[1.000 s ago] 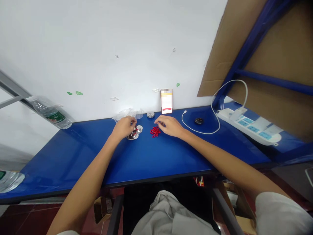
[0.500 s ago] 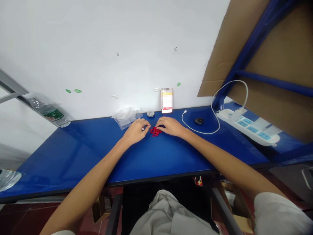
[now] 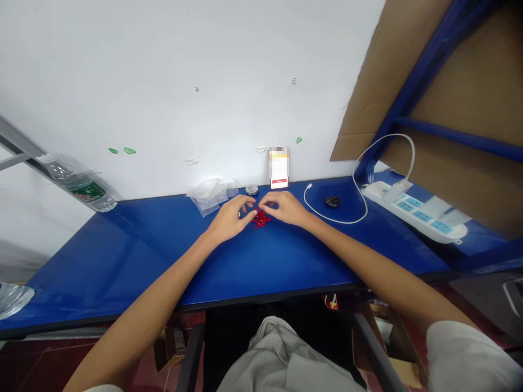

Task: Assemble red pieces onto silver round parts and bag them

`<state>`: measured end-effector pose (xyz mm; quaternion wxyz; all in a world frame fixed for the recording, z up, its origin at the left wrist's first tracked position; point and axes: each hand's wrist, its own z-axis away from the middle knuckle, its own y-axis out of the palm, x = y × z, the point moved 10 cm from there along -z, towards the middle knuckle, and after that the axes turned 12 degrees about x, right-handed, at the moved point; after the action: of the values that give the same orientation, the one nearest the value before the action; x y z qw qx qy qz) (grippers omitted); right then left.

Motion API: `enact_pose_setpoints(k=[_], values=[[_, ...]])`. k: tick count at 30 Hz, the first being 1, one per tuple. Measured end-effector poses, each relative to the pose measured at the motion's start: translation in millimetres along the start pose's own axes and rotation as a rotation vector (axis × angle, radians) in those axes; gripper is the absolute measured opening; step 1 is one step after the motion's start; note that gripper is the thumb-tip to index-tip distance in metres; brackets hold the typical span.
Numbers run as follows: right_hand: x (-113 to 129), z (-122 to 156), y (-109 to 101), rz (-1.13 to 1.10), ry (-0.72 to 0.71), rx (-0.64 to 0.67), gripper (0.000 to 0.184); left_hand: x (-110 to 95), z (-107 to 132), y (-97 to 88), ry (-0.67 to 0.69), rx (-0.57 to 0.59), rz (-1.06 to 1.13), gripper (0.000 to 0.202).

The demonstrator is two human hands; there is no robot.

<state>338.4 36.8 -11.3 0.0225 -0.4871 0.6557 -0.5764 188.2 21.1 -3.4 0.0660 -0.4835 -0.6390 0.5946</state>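
Note:
A small heap of red parts (image 3: 260,219) lies on the blue table (image 3: 261,261) near the wall. My left hand (image 3: 229,219) rests just left of the heap, its fingers curled and their tips close to the red parts. My right hand (image 3: 285,208) sits on the heap's right side, thumb and forefinger pinched together above it. The fingertips of the two hands almost meet. What either hand holds is too small to make out. The metal discs seen earlier are hidden by my left hand.
Behind the hands are a crumpled clear plastic bag (image 3: 210,193), a round metal disc (image 3: 251,190) and an upright card (image 3: 279,168) against the wall. A white cable (image 3: 339,220), a black round object (image 3: 332,201) and a power strip (image 3: 412,209) are to the right. A water bottle (image 3: 81,188) lies far left.
My left hand has moved right from the metal discs to the red heap. My right hand has closed in and pinched above the heap.

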Motion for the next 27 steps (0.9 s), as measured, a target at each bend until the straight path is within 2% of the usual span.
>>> enact_pose_setpoints(k=[2, 8, 14, 18, 22, 25, 27], values=[[-2, -1, 2, -0.146, 0.014, -0.004, 0.015, -4, 0, 2.2, 0.025, 0.008, 0.013, 0.034], [-12, -6, 24, -0.524, 0.088, 0.064, 0.026, -10, 4, -4.9, 0.070, -0.057, -0.039, 0.019], [-16, -5, 27, -0.548, 0.122, 0.044, 0.028, -15, 6, -9.4, 0.100, -0.053, -0.134, 0.021], [-13, -9, 16, -0.352, 0.088, 0.035, 0.025, -9, 4, -11.4, 0.070, -0.064, -0.084, 0.020], [-17, -25, -4, 0.079, 0.003, -0.022, 0.018, -1, 4, -12.8, 0.030, -0.078, -0.044, 0.020], [-27, -45, 4, 0.422, -0.056, 0.057, 0.025, 0, 4, -13.8, 0.026, -0.085, -0.041, 0.020], [-36, -59, 14, 0.526, -0.073, 0.118, 0.026, 0, 5, -14.1, 0.031, -0.086, -0.046, 0.019]])
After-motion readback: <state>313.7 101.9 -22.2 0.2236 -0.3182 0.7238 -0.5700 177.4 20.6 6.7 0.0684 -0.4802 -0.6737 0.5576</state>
